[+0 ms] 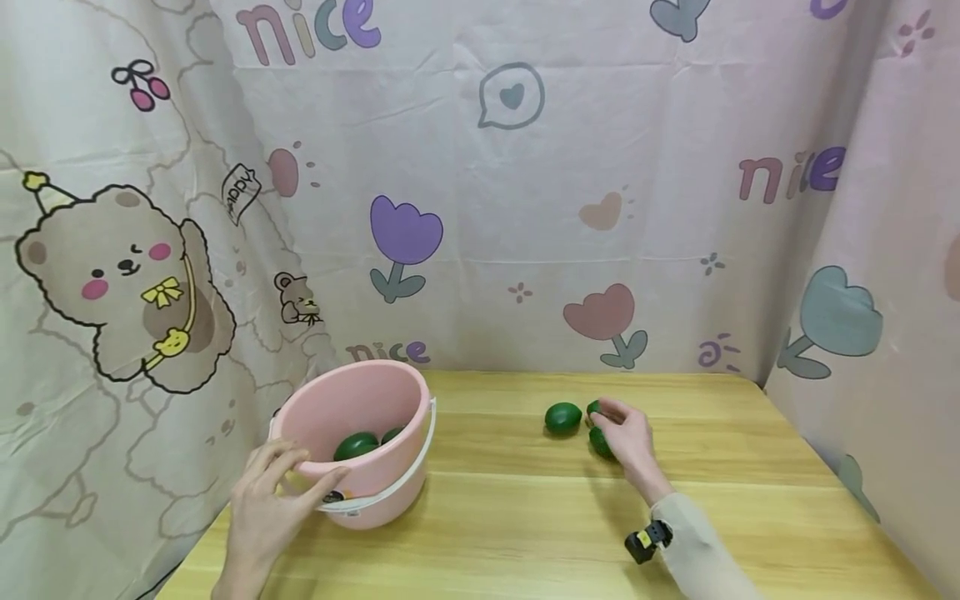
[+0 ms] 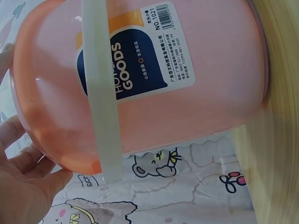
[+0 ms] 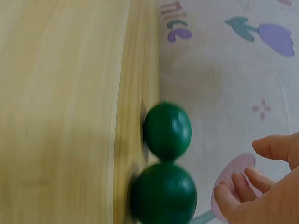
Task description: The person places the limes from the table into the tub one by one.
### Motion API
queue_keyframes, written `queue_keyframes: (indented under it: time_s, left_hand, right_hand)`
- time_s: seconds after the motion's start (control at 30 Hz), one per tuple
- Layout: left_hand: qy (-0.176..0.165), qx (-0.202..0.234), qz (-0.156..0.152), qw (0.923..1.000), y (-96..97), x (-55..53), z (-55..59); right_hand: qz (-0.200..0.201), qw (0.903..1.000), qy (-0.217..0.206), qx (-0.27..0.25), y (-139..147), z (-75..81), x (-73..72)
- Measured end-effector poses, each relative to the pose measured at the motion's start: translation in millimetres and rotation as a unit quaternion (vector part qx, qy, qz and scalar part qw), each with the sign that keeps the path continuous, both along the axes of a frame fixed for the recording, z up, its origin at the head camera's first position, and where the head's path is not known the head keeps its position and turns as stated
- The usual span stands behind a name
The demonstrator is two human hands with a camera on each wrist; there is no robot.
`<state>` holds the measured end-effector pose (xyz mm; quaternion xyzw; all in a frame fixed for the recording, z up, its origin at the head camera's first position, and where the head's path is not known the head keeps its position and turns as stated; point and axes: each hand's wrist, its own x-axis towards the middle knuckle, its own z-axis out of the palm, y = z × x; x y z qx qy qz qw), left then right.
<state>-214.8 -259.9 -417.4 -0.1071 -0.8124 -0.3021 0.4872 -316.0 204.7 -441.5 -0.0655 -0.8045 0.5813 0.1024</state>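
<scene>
My left hand [image 1: 262, 500] holds the near left rim of a pink bucket [image 1: 378, 517], its fingers over the edge and thumb along the front. The left wrist view shows the bucket's labelled side [image 2: 201, 107], with the left hand [image 2: 28, 182] at the rim. Inside lie dark green, egg-shaped fruits [image 1: 356, 446], partly hidden by the wall. On the table my right hand [image 1: 628, 435] hovers over two similar fruits, one of them the near fruit [image 1: 601, 443]; another fruit [image 1: 562, 418] lies just left. In the right wrist view, a gap separates the right hand [image 3: 261, 186] from two fruits [image 3: 167, 131].
The bucket's white handle [image 1: 412, 483] hangs down its front. Under everything is a light wooden table [image 1: 495, 533], bounded at the back and sides by a printed curtain [image 1: 480, 208]. A small black device [image 1: 648, 542] sits on the right wrist.
</scene>
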Motion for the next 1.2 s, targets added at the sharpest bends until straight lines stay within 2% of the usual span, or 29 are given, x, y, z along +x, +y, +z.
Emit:
queue_keyframes:
  time_s: [0.3, 0.7, 0.97, 1.2]
  left_hand:
    - [-0.007, 0.006, -0.005, 0.9999, 0.1, -0.3, 0.0]
    - [-0.005, 0.000, -0.009, 0.9999, -1.2, -1.5, -0.5]
    - [-0.011, -0.004, 0.001, 0.9999, -1.6, 0.7, -1.7]
    - [-0.004, -0.004, -0.004, 1.0000, -1.1, 0.0, -1.0]
  right_hand:
    - [-0.026, 0.9985, -0.036, 0.032, 33, -10.6, 0.0]
    - [0.023, 0.9930, -0.090, 0.073, 44, -24.7, -4.2]
    - [0.034, 0.9918, -0.101, 0.071, 43, -36.1, -6.3]
    - [0.037, 0.9923, -0.100, 0.062, 44, -40.0, -6.5]
